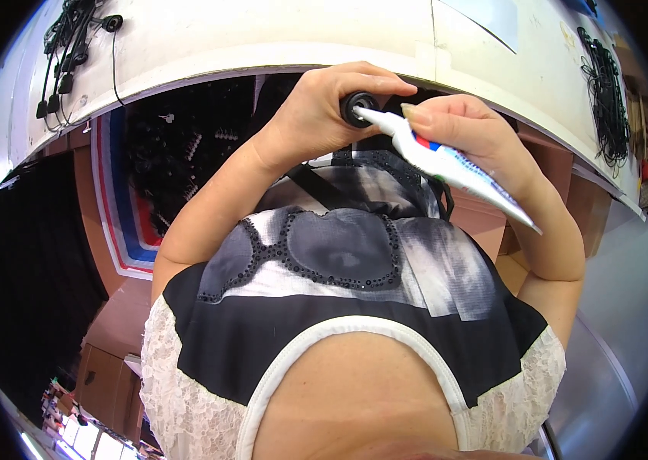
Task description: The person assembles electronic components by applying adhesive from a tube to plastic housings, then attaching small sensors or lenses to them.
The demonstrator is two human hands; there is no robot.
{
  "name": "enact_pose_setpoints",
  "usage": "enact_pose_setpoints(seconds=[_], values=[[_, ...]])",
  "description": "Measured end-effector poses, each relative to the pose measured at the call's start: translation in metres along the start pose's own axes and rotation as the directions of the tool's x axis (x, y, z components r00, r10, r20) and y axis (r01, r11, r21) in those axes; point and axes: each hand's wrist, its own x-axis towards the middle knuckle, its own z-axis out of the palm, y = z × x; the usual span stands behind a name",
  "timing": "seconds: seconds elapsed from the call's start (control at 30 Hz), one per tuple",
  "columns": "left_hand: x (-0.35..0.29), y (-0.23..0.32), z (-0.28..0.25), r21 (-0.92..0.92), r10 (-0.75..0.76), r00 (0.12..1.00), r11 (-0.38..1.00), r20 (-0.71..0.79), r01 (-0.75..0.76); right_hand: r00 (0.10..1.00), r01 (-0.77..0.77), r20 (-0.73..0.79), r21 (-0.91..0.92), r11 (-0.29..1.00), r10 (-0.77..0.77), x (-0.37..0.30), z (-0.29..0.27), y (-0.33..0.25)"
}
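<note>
1. We find the left hand (316, 115) clasping a small black ring (358, 106) (over the table edge (278, 57))
2. Right hand (465, 134) pinches the white tube (446, 165), nozzle at the ring
3. Applying step, we judge; next needs a gentle squeeze

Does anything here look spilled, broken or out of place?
Nothing stands out. The left hand grips a small round black part, and the right hand presses the nozzle of a white squeeze tube against it. No spill or damage shows on the white worktable.
</note>
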Motion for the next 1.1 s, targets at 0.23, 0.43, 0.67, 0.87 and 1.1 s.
enact_pose_setpoints(seconds=[0.23,0.43,0.67,0.87,1.1], values=[[0.003,-0.002,0.002,-0.069,-0.026,0.999,0.997,-0.036,0.024,0.998,0.036,-0.052,-0.059,0.998,-0.039,0.002,-0.004,-0.002],[0.01,0.001,0.001,-0.077,-0.076,0.997,0.994,-0.021,0.074,0.998,0.021,-0.062,-0.008,1.0,-0.021,0.002,-0.01,-0.006],[0.009,-0.006,0.009,-0.019,-0.003,0.996,1.0,-0.094,0.001,0.999,-0.023,-0.021,0.2,0.98,0.028,0.007,-0.02,-0.002],[0.014,-0.001,0.009,-0.093,-0.134,0.988,0.988,-0.076,0.127,0.991,-0.093,0.117,0.22,0.971,0.069,0.007,-0.033,0.001],[0.026,0.005,0.007,-0.194,-0.208,0.972,0.964,-0.112,0.184,0.993,0.068,0.093,0.043,0.997,-0.071,0.008,-0.043,-0.009]])
